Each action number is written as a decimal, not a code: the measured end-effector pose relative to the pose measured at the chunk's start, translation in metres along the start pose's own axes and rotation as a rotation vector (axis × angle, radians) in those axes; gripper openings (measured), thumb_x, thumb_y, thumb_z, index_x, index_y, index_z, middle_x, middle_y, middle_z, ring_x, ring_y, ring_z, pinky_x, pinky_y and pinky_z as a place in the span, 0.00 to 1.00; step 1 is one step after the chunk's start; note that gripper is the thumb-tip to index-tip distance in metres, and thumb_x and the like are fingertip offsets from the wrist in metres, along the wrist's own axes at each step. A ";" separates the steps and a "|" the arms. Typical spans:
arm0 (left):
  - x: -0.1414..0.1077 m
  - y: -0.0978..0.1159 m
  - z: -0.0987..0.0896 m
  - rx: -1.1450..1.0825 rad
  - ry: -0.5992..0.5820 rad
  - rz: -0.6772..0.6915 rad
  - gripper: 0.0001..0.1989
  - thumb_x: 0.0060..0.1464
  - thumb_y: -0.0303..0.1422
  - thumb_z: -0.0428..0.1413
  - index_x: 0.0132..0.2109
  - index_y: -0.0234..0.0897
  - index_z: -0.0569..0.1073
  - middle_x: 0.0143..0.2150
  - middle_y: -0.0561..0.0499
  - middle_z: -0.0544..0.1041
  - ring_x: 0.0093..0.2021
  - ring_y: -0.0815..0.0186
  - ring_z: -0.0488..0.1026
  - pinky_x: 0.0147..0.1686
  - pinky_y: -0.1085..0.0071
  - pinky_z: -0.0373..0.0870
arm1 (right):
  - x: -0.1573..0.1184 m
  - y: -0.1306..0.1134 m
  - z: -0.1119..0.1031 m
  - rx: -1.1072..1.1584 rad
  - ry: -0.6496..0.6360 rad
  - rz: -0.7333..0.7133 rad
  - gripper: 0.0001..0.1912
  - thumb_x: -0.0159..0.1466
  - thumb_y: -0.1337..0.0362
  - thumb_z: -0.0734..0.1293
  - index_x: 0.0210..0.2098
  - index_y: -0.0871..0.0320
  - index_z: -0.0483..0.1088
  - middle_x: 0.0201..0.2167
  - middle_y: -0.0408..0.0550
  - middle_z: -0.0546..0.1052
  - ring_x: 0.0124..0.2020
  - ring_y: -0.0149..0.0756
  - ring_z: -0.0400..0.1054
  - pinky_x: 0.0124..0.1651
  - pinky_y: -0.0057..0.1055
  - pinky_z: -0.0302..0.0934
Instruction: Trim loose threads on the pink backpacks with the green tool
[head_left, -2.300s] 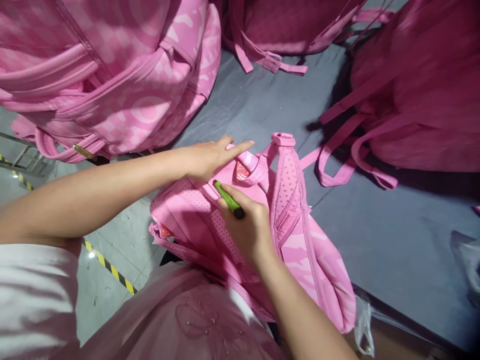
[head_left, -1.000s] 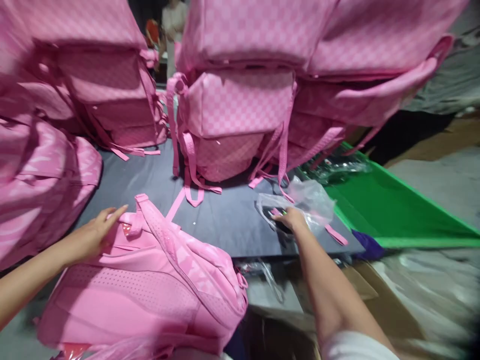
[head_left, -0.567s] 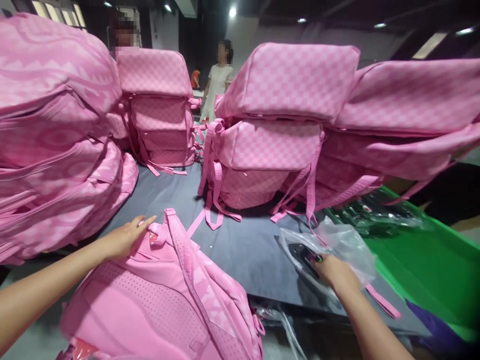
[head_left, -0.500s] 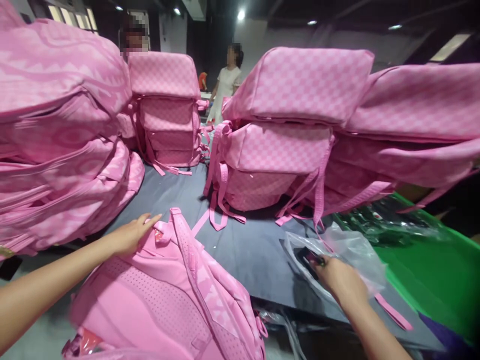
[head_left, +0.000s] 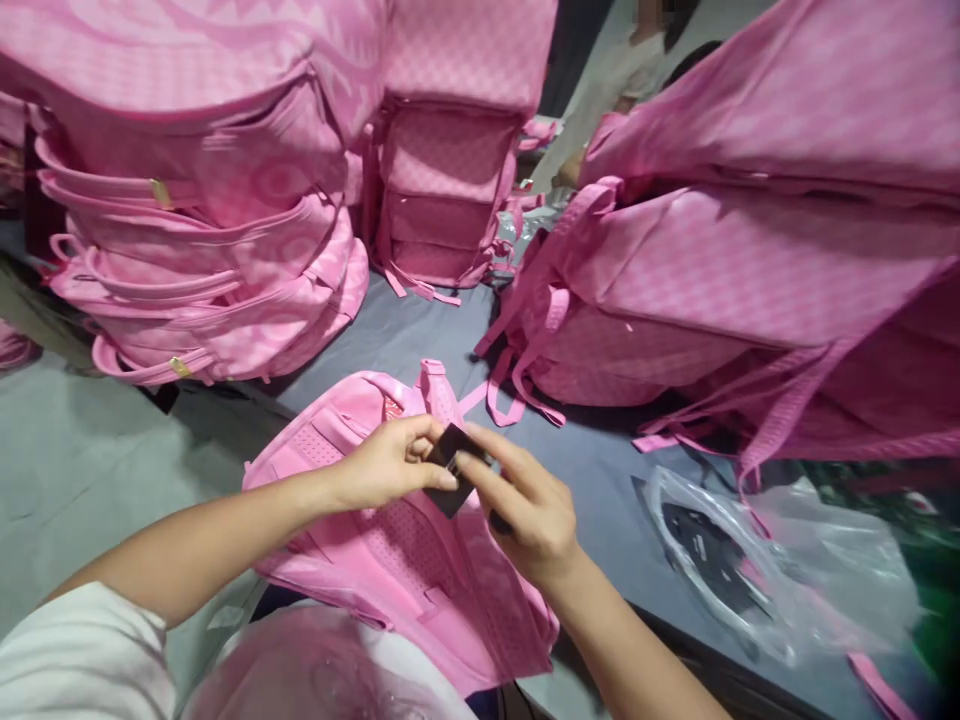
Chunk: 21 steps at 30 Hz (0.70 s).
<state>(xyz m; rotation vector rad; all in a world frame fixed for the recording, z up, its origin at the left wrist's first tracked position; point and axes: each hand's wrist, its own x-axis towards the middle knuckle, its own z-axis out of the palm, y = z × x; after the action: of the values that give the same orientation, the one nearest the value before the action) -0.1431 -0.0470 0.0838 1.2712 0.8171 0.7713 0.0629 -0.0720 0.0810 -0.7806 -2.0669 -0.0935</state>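
Both of my hands meet over a pink backpack that rests at the table's near edge, its padded back panel and straps facing up. Between my fingers is a small black tag. My left hand pinches its left side with thumb and finger. From the right, my right hand grips the tag with thumb and fingertips. Something dark also shows under the right hand's curled fingers, too hidden to name. A clear plastic bag with black tags inside lies open to the right.
Pink backpacks are stacked at the left, checkered pink backpacks at the back, and more checkered backpacks at the right with straps hanging down. They stand on a grey-covered table. A person is partly visible behind.
My right hand has left the plastic bag and come over the backpack with a black tag. My left hand has let go of the backpack's top and joined it. The view has tilted down.
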 end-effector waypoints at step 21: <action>-0.051 -0.082 -0.109 1.326 0.580 0.640 0.24 0.62 0.42 0.58 0.61 0.38 0.70 0.66 0.35 0.65 0.67 0.48 0.62 0.62 0.44 0.65 | 0.037 0.007 0.058 0.219 -0.161 0.665 0.09 0.63 0.60 0.68 0.32 0.57 0.77 0.26 0.45 0.78 0.27 0.32 0.69 0.33 0.28 0.61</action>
<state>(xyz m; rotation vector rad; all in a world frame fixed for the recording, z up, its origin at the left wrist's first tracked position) -0.2589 -0.0480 -0.0040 2.6324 1.5317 1.1815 0.0099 -0.0285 0.0735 -1.3211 -1.8182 0.5691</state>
